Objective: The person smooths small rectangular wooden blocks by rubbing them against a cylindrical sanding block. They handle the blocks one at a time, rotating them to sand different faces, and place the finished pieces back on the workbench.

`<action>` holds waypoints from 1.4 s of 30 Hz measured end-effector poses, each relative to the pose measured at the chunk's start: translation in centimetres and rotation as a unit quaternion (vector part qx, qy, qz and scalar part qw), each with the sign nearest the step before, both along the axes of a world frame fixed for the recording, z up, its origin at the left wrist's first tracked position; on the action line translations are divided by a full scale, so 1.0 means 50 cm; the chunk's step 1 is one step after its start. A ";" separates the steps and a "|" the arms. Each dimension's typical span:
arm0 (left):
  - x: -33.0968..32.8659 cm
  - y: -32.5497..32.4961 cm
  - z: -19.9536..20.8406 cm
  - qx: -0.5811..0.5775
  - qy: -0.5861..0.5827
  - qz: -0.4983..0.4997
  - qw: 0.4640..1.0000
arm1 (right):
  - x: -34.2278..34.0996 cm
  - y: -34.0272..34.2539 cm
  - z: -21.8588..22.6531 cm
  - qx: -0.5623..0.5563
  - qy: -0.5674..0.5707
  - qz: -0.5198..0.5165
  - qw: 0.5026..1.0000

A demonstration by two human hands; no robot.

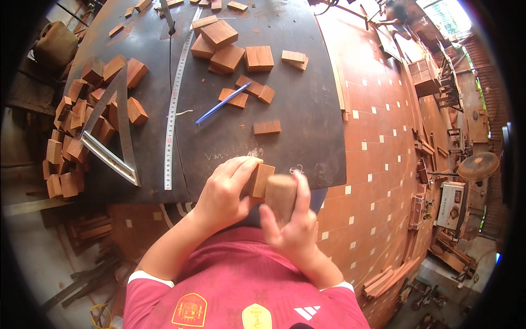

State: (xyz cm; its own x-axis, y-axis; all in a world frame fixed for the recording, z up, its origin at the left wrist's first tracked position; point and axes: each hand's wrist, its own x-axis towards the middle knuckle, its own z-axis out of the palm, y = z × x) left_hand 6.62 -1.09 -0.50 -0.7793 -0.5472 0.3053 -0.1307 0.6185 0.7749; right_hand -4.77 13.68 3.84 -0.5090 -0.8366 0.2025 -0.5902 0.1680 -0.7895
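At the near edge of the dark table, my left hand (226,189) grips a small reddish wooden block (263,181) between thumb and fingers. My right hand (293,227) is wrapped round a larger, paler brown piece with a rounded top (281,200), which looks like wood or a sanding block. The two pieces are close together; whether they touch, I cannot tell. Just beyond my hands lies a single wooden block (267,128). Farther off, a blue pen (222,103) rests across a few small blocks (233,97).
A metal triangle square (130,126) leans over a heap of blocks (71,148) on the left. A measuring tape strip (171,126) runs along the table (307,98). More blocks (219,34) are stacked at the far middle. Another person (393,15) is at the far right.
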 end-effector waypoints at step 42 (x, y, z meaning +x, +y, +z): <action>-0.011 -0.030 0.014 0.031 -0.014 -0.044 0.998 | -0.044 0.000 -0.053 -0.075 0.107 -0.061 0.990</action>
State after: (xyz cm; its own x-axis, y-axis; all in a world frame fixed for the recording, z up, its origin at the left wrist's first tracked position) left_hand 6.06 -2.58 0.20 -0.8328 -0.4938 0.2502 -0.1010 0.5800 0.8084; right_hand -6.99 13.70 1.19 -0.5358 -0.7241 0.4343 -0.7296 0.1382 -0.6697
